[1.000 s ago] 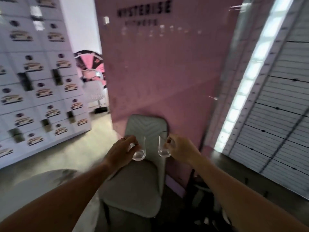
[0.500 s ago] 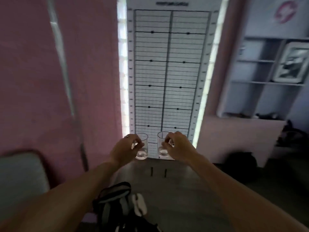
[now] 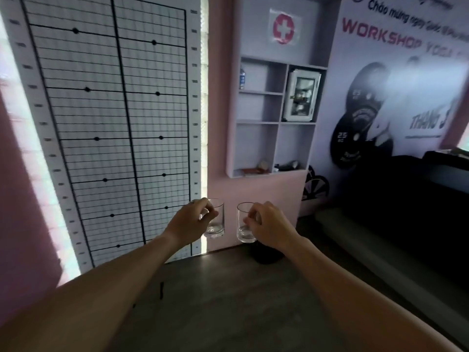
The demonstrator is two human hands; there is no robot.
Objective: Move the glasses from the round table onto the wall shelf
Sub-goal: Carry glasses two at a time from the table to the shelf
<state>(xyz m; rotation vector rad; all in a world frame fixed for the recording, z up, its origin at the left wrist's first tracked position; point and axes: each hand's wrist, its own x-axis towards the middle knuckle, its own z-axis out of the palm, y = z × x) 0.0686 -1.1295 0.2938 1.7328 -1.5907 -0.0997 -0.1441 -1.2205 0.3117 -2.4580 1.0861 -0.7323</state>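
I carry two clear tumblers upright in the air, below the wall shelf (image 3: 274, 115): my left hand (image 3: 191, 223) has its fingers clamped on the left glass (image 3: 215, 221), my right hand (image 3: 269, 224) pinches the right glass (image 3: 245, 224) at its rim. The glasses are near each other, not touching. Above the shelf's cubbies sits a red circle with a white cross (image 3: 283, 27); one cubby holds a white framed picture (image 3: 300, 95). Right of the shelf, a poster (image 3: 396, 80) reads "WORKSHOP YOGA". Left of the shelf hangs a gridded height chart (image 3: 109, 118).
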